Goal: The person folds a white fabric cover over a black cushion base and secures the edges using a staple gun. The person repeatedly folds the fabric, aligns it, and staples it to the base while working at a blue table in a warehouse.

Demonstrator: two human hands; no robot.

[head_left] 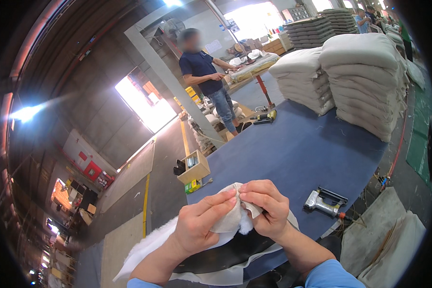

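Note:
Both my hands are closed at the near edge of a blue table [283, 158], fingertips almost meeting. My left hand [199, 223] pinches one side of a gathered off-white fabric [227, 222]. The other side is pinched in my right hand [268, 206], where a fabric corner folds over. White fluffy padding [246, 225] shows just beneath the fingers. More padding [151, 246] spreads out under my left forearm. A dark panel [230, 253] lies below my wrists, with pale fabric around its lower edge. To the right of my right hand, a staple gun [324, 202] rests on the table, untouched.
Tall stacks of off-white cushions [362, 81] stand at the table's far right. A wooden box [201, 165] and a green-yellow carton [193, 186] sit at its left edge. Another tool [265, 117] lies farther back. Beyond, a person [204, 72] works. Grey boards [376, 225] lean lower right.

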